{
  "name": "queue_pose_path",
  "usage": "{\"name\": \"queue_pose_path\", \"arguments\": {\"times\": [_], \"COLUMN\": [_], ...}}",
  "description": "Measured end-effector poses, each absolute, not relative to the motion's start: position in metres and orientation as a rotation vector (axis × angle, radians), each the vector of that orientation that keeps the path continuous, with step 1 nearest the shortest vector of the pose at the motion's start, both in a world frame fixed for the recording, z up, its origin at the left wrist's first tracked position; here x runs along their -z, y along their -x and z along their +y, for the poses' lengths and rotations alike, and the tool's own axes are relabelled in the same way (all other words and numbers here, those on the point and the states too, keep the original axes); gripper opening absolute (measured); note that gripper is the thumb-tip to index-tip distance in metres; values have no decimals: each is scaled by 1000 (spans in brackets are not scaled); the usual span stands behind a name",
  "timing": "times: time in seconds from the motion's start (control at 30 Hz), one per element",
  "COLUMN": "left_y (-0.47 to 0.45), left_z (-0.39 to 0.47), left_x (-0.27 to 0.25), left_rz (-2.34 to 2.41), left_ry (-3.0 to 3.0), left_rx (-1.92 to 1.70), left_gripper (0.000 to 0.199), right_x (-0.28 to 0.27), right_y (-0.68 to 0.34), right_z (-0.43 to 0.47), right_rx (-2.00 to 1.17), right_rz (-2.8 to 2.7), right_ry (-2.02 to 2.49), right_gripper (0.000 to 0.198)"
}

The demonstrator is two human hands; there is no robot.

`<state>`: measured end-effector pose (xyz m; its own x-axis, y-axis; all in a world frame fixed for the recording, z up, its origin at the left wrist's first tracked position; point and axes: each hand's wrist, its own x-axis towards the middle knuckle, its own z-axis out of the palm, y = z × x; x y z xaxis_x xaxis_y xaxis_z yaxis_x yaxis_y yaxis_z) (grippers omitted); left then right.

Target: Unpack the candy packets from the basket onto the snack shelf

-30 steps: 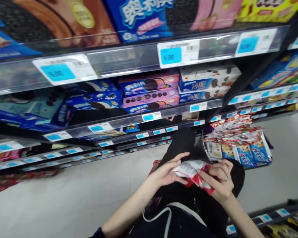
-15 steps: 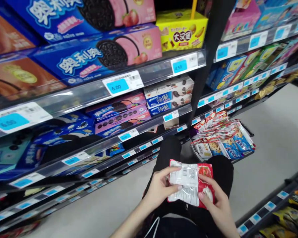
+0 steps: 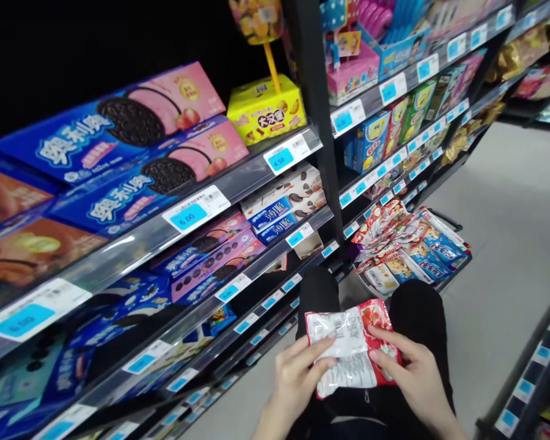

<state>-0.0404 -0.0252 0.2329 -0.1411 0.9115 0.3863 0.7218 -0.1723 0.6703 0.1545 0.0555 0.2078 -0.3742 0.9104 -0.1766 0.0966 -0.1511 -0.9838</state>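
A red and white snack packet [image 3: 346, 360] is held over my lap, its printed back with a barcode facing up. My left hand [image 3: 297, 373] grips the white end, with thumb and fingers pressed on the wrapper. On the red end, where strawberries are pictured, my right hand [image 3: 406, 360] has its fingers and thumb closed. Just past my knees stands a basket [image 3: 449, 282] heaped with red, white and blue snack packets [image 3: 421, 244].
To the left, a shelf holds blue and pink cookie boxes [image 3: 132, 131], a yellow box [image 3: 268, 113] and price tags [image 3: 195, 211]. Another rack with boxed snacks [image 3: 371, 140] continues ahead. A low shelf edge [image 3: 529, 379] runs along the right, beside the grey floor [image 3: 499, 201].
The view has shifted, so the cookie boxes sit lower and further left. Both hands still grip the packet, which has tilted slightly; my left fingers have moved over its face.
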Motion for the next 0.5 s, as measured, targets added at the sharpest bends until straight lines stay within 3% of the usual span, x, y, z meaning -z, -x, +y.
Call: {"name": "queue_pose_path", "arguments": {"times": [0.13,0.5], "left_y": [44,28], "left_z": [-24,-16], "left_x": [-243,-250], "left_rz": [1885,1975], "left_ry": [-2121,-2027], "left_rx": [-1092,-1154], "left_gripper": [22,9], "right_x": [-207,-220], "right_y": [-151,-159], "right_z": [54,59], "right_rx": [-1447,-1414], "right_rz": [-1521,-1718], "right_ry": [1166,1091], "right_gripper": [17,25]}}
